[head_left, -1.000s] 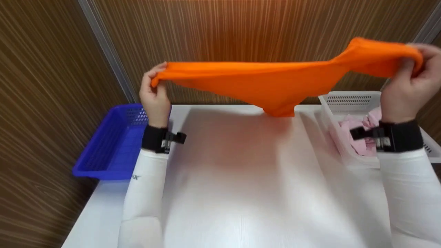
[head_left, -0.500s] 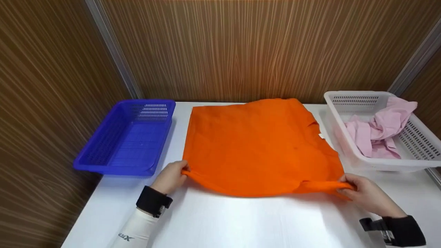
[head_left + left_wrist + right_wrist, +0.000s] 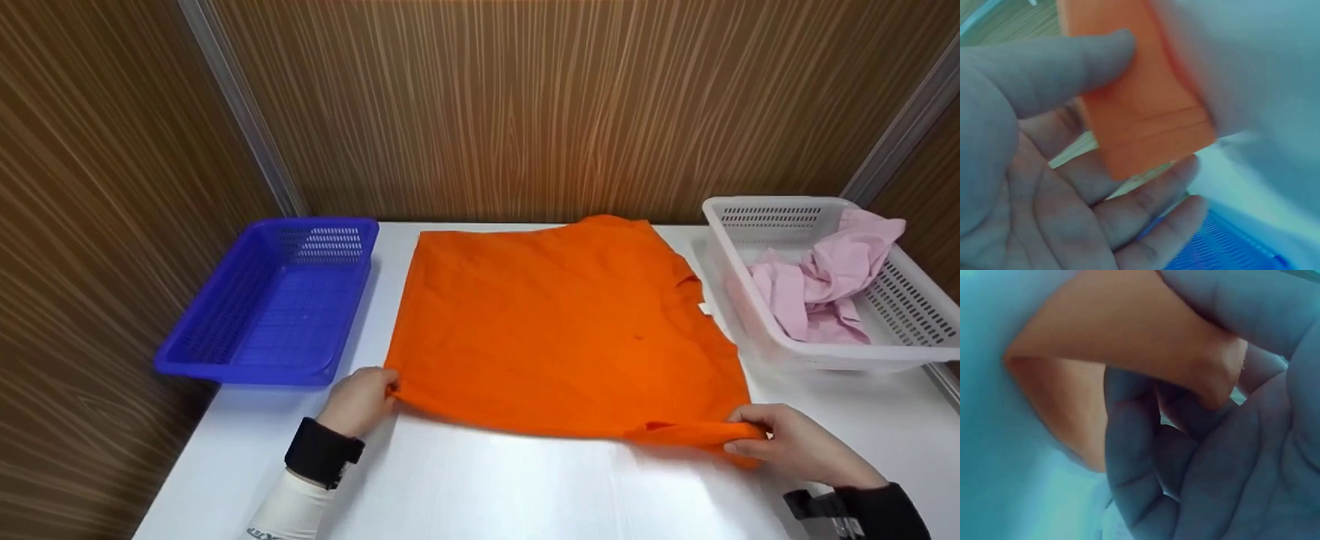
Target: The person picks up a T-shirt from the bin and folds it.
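An orange T-shirt (image 3: pixel 547 322) lies spread sideways on the white table, its hem to the left and its neck, with a small white tag, to the right. At the near left corner my left hand (image 3: pixel 360 401) pinches the hem; in the left wrist view the thumb presses the stitched edge (image 3: pixel 1151 124) against the fingers. My right hand (image 3: pixel 799 442) grips the near sleeve at the right, and the right wrist view shows that orange cloth (image 3: pixel 1129 326) between thumb and curled fingers. The near edge runs between both hands, with a small fold by the right one.
A blue perforated basket (image 3: pixel 262 373) stands on the left of the table (image 3: pixel 517 495). On the right is a white basket (image 3: pixel 877 356) holding crumpled pink cloth (image 3: pixel 832 277). A wood-grain panel (image 3: pixel 510 112) rises behind the table.
The T-shirt was stretched in the air between both hands, then came down flat on the table. Since then both hands have drawn its near edge slightly closer, keeping their hold.
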The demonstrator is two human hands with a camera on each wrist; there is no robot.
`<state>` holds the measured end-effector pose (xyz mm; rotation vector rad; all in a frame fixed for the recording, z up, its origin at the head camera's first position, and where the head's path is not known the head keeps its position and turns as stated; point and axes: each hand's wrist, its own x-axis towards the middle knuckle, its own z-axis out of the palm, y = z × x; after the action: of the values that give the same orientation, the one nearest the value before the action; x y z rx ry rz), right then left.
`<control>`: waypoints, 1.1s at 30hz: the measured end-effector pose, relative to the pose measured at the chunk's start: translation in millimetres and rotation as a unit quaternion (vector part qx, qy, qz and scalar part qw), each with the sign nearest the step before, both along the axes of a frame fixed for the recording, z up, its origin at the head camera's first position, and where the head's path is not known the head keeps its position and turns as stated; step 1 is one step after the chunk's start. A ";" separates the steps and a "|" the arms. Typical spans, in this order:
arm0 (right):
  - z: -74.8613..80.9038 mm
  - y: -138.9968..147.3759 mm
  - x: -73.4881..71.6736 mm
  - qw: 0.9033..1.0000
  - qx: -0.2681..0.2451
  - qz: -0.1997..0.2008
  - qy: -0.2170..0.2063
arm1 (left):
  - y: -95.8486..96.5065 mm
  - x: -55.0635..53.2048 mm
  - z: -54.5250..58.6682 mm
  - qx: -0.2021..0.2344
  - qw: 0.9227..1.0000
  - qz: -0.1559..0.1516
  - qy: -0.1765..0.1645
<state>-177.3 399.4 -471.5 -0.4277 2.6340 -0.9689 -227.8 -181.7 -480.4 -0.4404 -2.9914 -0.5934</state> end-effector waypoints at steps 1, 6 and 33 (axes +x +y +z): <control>2.4 0.1 -1.9 1.000 -0.001 -0.001 0.013 | 0.2 0.4 2.2 0.002 1.000 0.002 0.003; 18.1 -0.5 -18.5 0.990 -0.025 -0.002 0.135 | 1.4 -4.3 10.2 0.067 0.997 0.028 0.023; 40.5 -45.9 -208.0 0.939 0.224 -0.141 0.221 | 40.4 -135.5 -2.8 0.065 0.982 0.174 0.044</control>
<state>-385.2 353.5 -431.0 -0.1694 3.2718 -0.3304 -363.3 -141.3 -483.2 0.0657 -2.8245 -0.7036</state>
